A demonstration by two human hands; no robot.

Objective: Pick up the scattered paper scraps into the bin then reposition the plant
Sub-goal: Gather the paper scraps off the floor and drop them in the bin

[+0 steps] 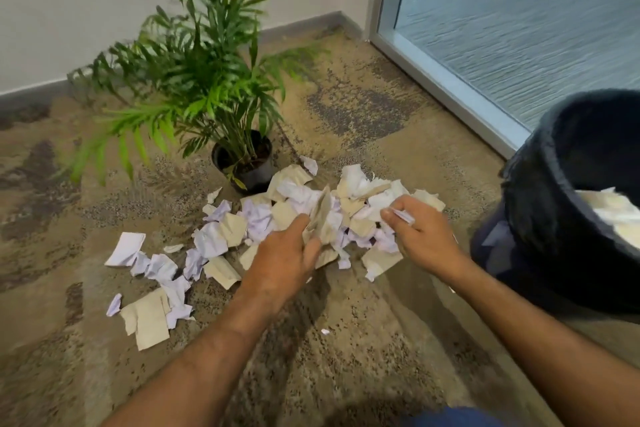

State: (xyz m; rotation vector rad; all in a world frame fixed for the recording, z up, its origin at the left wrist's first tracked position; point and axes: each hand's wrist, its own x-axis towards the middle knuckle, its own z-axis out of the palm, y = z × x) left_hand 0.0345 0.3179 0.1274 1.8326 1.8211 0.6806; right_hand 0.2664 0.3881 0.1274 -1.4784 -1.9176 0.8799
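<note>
Torn white and beige paper scraps (214,243) lie scattered across the carpet in a wide pile. My left hand (284,260) rests on the middle of the pile, its fingers closed around a bunch of scraps. My right hand (422,236) pinches a small white scrap at the pile's right side. A dark bin (554,204) stands tilted at the right with some paper inside. The potted plant (207,80), in a black pot (256,173), stands just behind the pile.
A patterned brown carpet (363,340) covers the floor. A white wall with a grey baseboard (304,24) runs behind the plant. A frosted glass panel in a metal frame (450,80) stands at the back right, next to the bin.
</note>
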